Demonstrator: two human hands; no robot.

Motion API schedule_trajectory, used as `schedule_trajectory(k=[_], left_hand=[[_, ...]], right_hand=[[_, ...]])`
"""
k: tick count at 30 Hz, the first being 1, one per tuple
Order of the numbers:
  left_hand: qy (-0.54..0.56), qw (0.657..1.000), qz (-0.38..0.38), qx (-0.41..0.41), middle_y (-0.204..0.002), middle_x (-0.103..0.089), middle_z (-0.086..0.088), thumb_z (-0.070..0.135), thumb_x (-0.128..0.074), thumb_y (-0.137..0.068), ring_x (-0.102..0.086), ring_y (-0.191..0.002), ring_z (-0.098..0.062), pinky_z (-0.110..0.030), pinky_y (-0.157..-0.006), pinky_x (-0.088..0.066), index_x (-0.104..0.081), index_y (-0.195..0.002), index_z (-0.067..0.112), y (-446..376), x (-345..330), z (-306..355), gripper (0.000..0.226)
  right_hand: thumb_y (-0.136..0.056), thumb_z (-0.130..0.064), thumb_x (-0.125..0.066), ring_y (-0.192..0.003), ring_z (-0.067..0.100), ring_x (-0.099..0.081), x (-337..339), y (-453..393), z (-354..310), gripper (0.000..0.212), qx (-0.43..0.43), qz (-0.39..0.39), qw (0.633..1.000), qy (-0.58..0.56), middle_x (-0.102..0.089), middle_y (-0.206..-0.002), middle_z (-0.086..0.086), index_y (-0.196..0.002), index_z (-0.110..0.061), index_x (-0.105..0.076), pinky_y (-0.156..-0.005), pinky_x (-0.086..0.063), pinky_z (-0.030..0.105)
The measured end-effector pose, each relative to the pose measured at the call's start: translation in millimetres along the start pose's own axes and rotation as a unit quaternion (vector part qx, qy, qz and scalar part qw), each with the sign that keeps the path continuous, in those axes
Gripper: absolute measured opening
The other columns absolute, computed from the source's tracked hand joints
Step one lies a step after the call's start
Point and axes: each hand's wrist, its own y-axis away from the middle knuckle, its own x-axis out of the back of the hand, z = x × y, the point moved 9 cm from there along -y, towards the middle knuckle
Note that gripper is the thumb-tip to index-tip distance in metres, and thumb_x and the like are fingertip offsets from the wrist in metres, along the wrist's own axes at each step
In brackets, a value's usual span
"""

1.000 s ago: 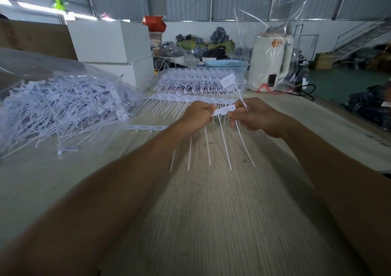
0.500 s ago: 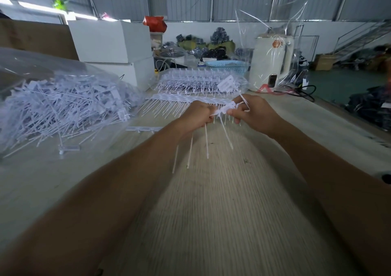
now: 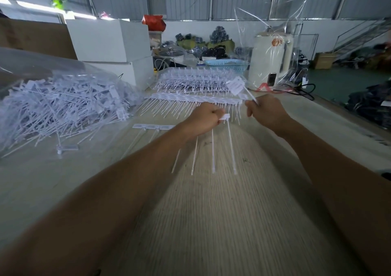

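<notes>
My left hand [image 3: 204,118] grips a short strip of white plastic tag ties [image 3: 213,149] above the wooden table [image 3: 211,212]; several thin tails hang down from my fist. My right hand [image 3: 265,112] pinches a single white tag tie [image 3: 238,86] by its tail, with the flat label end pointing up and to the left. The two hands are a short way apart.
A clear bag heaped with loose white ties [image 3: 59,104] lies at the left. Rows of joined tie strips [image 3: 194,85] lie behind my hands, and a short strip [image 3: 152,126] lies left of them. White boxes [image 3: 110,43], a blue basket [image 3: 227,63] and a plastic-wrapped white appliance [image 3: 269,58] stand at the back.
My right hand has pulled one tie off the strip and moved it up and to the right, away from my left hand. The left hand still holds the rest of the strip.
</notes>
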Motion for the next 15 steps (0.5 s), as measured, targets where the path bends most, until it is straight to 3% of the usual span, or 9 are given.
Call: schedule_trajectory(k=[3,6,7,10,15], left_hand=[[0.015,1.0,0.016,-0.018,-0.07,-0.062,-0.015,0.025,-0.046,-0.107,-0.051,-0.061,-0.018,-0.029,-0.066,-0.038,-0.061,-0.07,0.013,-1,2,3,0.041],[0.042,0.999,0.016,-0.007,-0.071,-0.065,0.005,0.018,-0.044,-0.107,-0.056,-0.063,-0.009,-0.02,-0.063,-0.043,-0.068,-0.094,0.001,-1,3,2,0.032],[0.043,0.999,0.015,0.0,-0.075,-0.066,0.004,0.015,-0.043,-0.107,-0.057,-0.067,-0.01,-0.019,-0.064,-0.043,-0.068,-0.1,-0.003,-1,4,2,0.031],[0.041,0.999,0.008,0.001,-0.098,-0.068,-0.019,0.002,-0.042,-0.103,-0.056,-0.085,-0.024,-0.031,-0.077,-0.042,-0.066,-0.107,-0.008,-1,6,3,0.026],[0.072,0.997,0.02,-0.006,-0.093,-0.068,-0.014,-0.003,-0.048,-0.099,-0.059,-0.081,-0.019,-0.027,-0.076,-0.048,-0.064,-0.114,-0.001,4,8,6,0.023]], right_hand=[[-0.103,-0.028,-0.049,-0.053,0.014,-0.052,2,4,15,0.045,-0.044,-0.007,0.997,-0.06,-0.059,-0.059,0.001,-0.061,-0.017,-0.063,-0.056,-0.039,0.025],[-0.106,-0.033,-0.042,-0.05,0.018,-0.052,-16,9,18,0.041,-0.097,-0.049,0.98,-0.165,-0.061,-0.06,0.008,-0.072,-0.014,-0.053,-0.054,-0.048,0.028],[-0.106,-0.033,-0.041,-0.05,0.019,-0.052,-21,10,16,0.039,-0.102,-0.058,0.977,-0.179,-0.061,-0.06,0.01,-0.074,-0.014,-0.051,-0.054,-0.049,0.029],[-0.107,-0.032,-0.04,-0.039,0.015,-0.041,-25,10,5,0.039,-0.096,-0.071,0.97,-0.21,-0.05,-0.05,0.003,-0.073,-0.015,-0.049,-0.043,-0.039,0.021],[-0.104,-0.035,-0.05,-0.042,0.009,-0.032,-36,12,-13,0.033,-0.068,-0.119,0.967,-0.215,-0.042,-0.051,-0.006,-0.08,-0.017,-0.063,-0.044,-0.025,0.019]])
